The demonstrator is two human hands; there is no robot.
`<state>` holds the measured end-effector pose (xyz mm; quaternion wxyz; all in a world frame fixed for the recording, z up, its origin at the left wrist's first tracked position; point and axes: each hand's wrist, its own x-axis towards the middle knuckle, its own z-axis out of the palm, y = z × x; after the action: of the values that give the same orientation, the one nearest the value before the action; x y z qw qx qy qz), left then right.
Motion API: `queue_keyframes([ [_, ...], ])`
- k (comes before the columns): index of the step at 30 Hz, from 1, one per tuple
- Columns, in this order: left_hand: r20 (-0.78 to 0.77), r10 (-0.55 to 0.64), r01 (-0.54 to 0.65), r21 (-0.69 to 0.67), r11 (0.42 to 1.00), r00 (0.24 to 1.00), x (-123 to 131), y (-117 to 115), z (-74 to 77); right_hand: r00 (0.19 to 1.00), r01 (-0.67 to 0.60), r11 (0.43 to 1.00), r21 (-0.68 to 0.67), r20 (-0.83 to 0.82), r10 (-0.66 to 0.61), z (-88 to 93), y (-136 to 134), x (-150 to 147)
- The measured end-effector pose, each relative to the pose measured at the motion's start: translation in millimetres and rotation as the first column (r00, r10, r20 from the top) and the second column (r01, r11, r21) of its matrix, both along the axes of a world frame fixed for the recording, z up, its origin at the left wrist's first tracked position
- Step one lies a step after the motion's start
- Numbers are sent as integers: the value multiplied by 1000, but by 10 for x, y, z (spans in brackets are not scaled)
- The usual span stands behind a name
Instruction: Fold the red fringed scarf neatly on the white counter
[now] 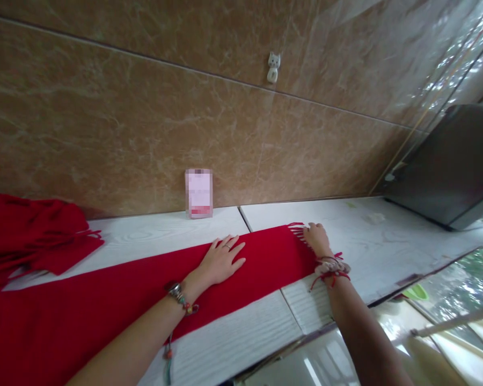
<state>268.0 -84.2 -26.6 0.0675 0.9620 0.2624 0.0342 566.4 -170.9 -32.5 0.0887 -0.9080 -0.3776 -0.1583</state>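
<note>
A long red scarf (145, 292) lies spread lengthwise on the white wood-grain counter (241, 329), its fringed end toward the right. Resting on the cloth is my left hand (221, 260), palm down with fingers spread. At the fringe, my right hand (317, 238) has its fingers curled round the strands at the scarf's end; part of the grip is hidden behind the hand. More red fabric (32, 230) is bunched at the far left, with tassels hanging out.
A phone (199, 194), its screen blurred, leans against the brown marbled wall (137, 123). A small white cat-shaped hook (273, 67) is on that wall. At the far right stands a dark grey box-like appliance (446, 161). The counter's front edge runs below my arms.
</note>
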Motion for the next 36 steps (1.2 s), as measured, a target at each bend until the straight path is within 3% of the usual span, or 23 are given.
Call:
queue_keyframes([
  [2,-11,5,-5,-6,1000,1000,8,-4,16,999,-23,995,94,28,21,26,19,25],
  [4,-27,10,-10,-11,1000,1000,10,-6,24,984,-178,969,171,61,170,34,93,-31],
  [7,-37,10,-10,-12,1000,999,2,-4,19,899,-439,893,99,34,438,-18,254,-189],
  [9,-29,8,-8,-6,1000,1000,-6,-1,10,875,-483,875,22,-11,483,-78,325,-257],
  [14,-13,1,-1,8,1000,1000,-18,0,2,947,-319,948,14,-26,319,-111,215,-112],
  [19,-12,1,-1,19,1000,1000,-17,2,-7,993,-120,989,92,4,120,95,-14,10],
  [23,0,-4,4,34,999,1000,-17,11,-29,987,-154,987,40,-39,156,187,-16,-168],
  [27,1,-2,2,31,1000,1000,-17,6,-19,975,-203,976,-84,-114,193,103,21,-310],
  [31,-8,3,-3,4,1000,1000,-20,-11,20,992,-59,989,-137,-118,43,94,-126,-209],
  [36,-11,8,-8,-5,1000,1000,-22,-15,31,994,64,991,-116,-78,-73,282,-295,-115],
])
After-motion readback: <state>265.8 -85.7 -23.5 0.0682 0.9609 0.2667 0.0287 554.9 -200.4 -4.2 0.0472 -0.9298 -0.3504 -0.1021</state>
